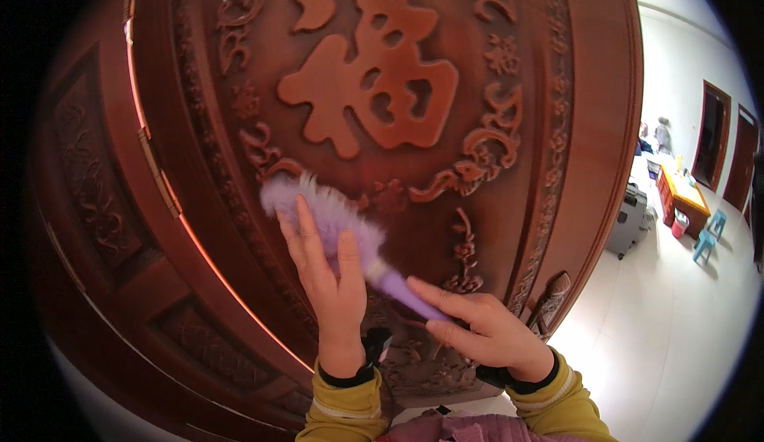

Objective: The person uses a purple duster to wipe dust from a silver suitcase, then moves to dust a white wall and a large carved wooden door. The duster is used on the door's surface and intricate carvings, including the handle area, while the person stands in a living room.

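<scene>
A fluffy purple duster (367,239) lies slantwise against a carved reddish-brown wooden door (446,227). My right hand (481,323) is closed round the lower end of its smooth purple handle. My left hand (328,271) rests on the fluffy head with its fingers stretched out and spread, the fingertips near the top of the fluff. The duster's head touches or nearly touches the door, below the large raised character (374,76) and over the lower left part of the carved ring around it.
Brass-coloured hinges (159,178) run down the door's left edge beside a dark carved panel (87,179). A carved handle (551,297) sits at its right edge. Beyond, a bright room holds a grey suitcase (627,221), a wooden desk (683,198), a red bin (680,225) and blue stools (704,245).
</scene>
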Demonstrator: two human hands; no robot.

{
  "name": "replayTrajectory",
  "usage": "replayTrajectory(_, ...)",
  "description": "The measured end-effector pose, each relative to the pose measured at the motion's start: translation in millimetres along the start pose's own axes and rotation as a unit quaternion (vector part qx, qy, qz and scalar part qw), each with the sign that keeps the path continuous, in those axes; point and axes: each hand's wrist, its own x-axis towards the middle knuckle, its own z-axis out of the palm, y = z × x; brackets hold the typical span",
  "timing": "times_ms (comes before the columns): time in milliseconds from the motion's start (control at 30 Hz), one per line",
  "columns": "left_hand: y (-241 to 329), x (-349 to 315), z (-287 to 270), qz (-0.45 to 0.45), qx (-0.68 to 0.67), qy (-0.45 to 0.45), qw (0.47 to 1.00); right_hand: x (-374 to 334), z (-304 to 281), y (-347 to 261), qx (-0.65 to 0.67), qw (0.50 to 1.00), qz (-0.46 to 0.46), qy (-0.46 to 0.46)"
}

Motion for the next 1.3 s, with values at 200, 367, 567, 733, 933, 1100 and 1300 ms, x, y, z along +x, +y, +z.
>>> replayTrajectory(200,-14,8,-29,-0.061,0.015,0.022,0.998,12,-16,-23,0.158,0.958,0.097,0.218)
replayTrajectory(367,-24,17,-39,-0.067,0.03,0.029,0.997,65,-36,-22,-0.117,0.89,-0.067,0.435)
replayTrajectory(567,-55,9,-48,-0.083,0.009,0.051,0.995,78,19,-26,-0.172,0.975,-0.124,0.062)
replayTrajectory(733,-81,1,-65,-0.125,0.035,0.078,0.989,78,31,-31,-0.16,0.984,-0.068,0.03)
replayTrajectory(933,-108,-7,-75,-0.191,0.047,0.083,0.977,120,57,-21,-0.241,0.93,-0.134,0.243)
replayTrajectory(1100,-143,-18,-81,-0.272,-0.057,0.121,0.953,118,93,-20,-0.249,0.957,-0.079,-0.125)
replayTrajectory(1300,-159,-31,-100,-0.296,-0.087,0.184,0.933,129,103,-22,-0.275,0.945,-0.173,0.043)
